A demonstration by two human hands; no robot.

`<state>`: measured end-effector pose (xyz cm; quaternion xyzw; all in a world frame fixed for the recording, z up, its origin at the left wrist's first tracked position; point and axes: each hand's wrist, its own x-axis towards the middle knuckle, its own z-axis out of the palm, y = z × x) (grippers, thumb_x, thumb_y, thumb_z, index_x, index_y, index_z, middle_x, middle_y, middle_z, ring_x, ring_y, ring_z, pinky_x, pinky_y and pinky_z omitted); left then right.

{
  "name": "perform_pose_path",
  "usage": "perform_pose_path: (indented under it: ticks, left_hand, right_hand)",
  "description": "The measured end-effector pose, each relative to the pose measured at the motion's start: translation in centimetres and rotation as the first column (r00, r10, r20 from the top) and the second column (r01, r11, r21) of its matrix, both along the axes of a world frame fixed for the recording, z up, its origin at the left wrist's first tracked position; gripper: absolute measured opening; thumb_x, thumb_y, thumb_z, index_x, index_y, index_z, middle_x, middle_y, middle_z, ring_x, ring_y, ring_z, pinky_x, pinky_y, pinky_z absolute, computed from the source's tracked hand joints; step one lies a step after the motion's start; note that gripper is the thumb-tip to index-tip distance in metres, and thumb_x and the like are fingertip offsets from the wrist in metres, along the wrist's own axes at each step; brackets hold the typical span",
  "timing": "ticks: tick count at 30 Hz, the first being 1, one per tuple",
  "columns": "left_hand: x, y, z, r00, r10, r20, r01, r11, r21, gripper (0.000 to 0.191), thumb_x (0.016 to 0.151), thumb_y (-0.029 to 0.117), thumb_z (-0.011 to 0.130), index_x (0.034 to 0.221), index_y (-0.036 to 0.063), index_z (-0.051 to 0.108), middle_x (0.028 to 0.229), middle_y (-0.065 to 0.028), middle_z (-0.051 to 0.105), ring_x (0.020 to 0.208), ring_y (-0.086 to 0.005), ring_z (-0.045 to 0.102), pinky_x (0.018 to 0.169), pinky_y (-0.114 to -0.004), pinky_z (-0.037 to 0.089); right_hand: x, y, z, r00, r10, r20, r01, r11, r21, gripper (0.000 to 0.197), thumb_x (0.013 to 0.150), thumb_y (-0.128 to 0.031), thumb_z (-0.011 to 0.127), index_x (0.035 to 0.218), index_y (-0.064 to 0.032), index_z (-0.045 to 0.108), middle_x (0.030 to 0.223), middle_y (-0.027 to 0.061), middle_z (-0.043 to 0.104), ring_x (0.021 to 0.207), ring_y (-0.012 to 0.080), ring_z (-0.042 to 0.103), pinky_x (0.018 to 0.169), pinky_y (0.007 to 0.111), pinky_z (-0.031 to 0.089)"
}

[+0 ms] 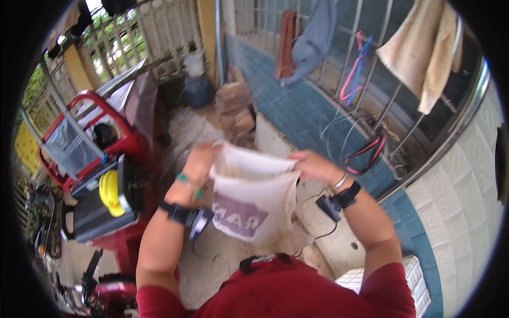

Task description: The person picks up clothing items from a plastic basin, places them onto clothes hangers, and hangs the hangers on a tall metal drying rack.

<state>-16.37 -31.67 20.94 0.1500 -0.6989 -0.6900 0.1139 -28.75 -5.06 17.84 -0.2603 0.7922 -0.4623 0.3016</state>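
A white cloth item (258, 194), either a garment or a bag, hangs in front of my chest with its wide opening upward. A purple-grey printed panel with lettering shows on its near side. My left hand (202, 161) grips the upper left rim. At the upper right rim, my right hand (317, 167) has hold of the cloth, so the opening is stretched between both hands. The lower hem hangs loose above the concrete floor. Dark straps with small devices sit on both wrists.
To the left stands a red vehicle (131, 139) with a black box (107, 214) bearing a yellow object (111, 192). Cloths (417, 55) and cords hang on window bars at right. Stone blocks (234, 107) and a dark bucket (197, 91) lie ahead; a white plastic crate (415, 278) is at lower right.
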Motion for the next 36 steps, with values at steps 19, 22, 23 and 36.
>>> perform_pose_path:
  ticks: [19,22,23,36]
  left_hand:
    - [3.3,2.5,-2.3,0.99,0.008,0.14,-0.04,0.973,0.229,0.019,0.081,0.01,0.056,0.091,-0.0058,0.058,0.08,-0.0075,0.061,0.067,-0.0156,0.058,0.06,-0.027,0.046]
    - [3.7,2.5,-2.0,0.988,0.002,0.155,-0.041,0.968,0.247,0.016,0.081,0.01,0.055,0.088,-0.0048,0.058,0.077,-0.0068,0.06,0.065,-0.0146,0.058,0.058,-0.026,0.046]
    - [3.7,2.6,-2.0,0.988,0.0,0.152,-0.037,0.969,0.245,0.016,0.081,0.01,0.055,0.088,-0.0048,0.058,0.077,-0.0068,0.06,0.065,-0.0146,0.058,0.058,-0.026,0.046]
    - [4.5,2.1,-3.9,0.985,0.007,0.171,-0.057,0.956,0.289,0.015,0.081,0.01,0.056,0.086,-0.0038,0.06,0.076,-0.007,0.062,0.063,-0.0148,0.058,0.058,-0.026,0.047]
  right_hand:
    - [-19.2,7.3,9.5,0.322,-0.678,-0.661,0.811,0.557,-0.177,0.038,0.079,-0.032,0.055,0.101,-0.0015,0.053,0.095,0.0233,0.06,0.093,0.0375,0.057,0.08,0.042,0.045]
    - [-20.1,7.2,8.6,0.267,-0.708,-0.654,0.807,0.535,-0.25,0.03,0.084,-0.028,0.047,0.096,-0.0012,0.052,0.087,0.0244,0.06,0.086,0.0394,0.058,0.076,0.044,0.045]
    - [-20.2,7.0,8.4,0.198,-0.755,-0.625,0.814,0.482,-0.324,0.028,0.086,-0.028,0.045,0.092,-0.0015,0.051,0.083,0.0242,0.061,0.082,0.0394,0.058,0.072,0.044,0.045]
    - [-18.6,7.0,6.9,0.022,-0.76,-0.65,0.746,0.446,-0.496,0.025,0.09,-0.028,0.039,0.093,-0.0045,0.046,0.073,0.0233,0.059,0.072,0.042,0.057,0.065,0.048,0.044]
